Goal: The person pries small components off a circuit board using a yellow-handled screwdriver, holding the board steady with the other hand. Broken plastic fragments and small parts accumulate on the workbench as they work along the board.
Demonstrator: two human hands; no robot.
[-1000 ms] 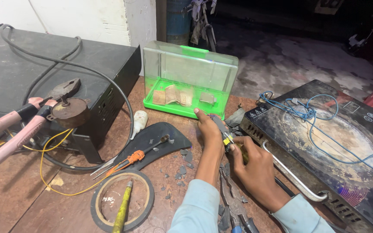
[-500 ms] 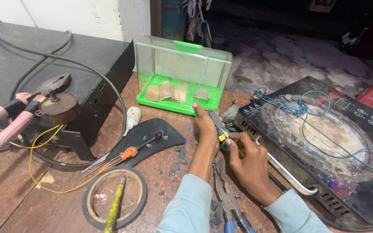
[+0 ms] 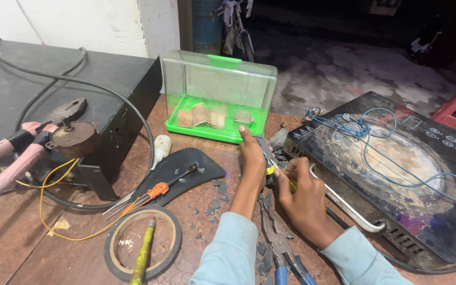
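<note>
At a cluttered repair bench, we work a small tool with a yellow collar (image 3: 270,170) against the near-left corner of a black induction cooktop (image 3: 397,174). Our left hand (image 3: 252,158) lies over the tool's upper length with the fingers stretched along it and pressed to it; our right hand (image 3: 302,195) is curled tight around the lower end, just beside the cooktop's metal handle bar (image 3: 344,203). The tool's tip is hidden between the hands and the casing, so we cannot tell what it bears on.

Blue wire (image 3: 376,142) loops loose across the glass top, well apart from the hands. A green plastic box (image 3: 215,100) stands just beyond the left fingertips. Pliers with blue grips (image 3: 281,253) lie on the table (image 3: 38,248) between our forearms, amid dark chips.

To do this well, in our judgement, we should keep the left hand as the guide and let the right supply the force, holding the tool in line with the corner so it does not skid onto the glass. The cooktop looks free to slide, so steady, modest pressure seems wiser than a hard push.

An orange-handled screwdriver (image 3: 157,190) rests on a black plate to the left.
</note>
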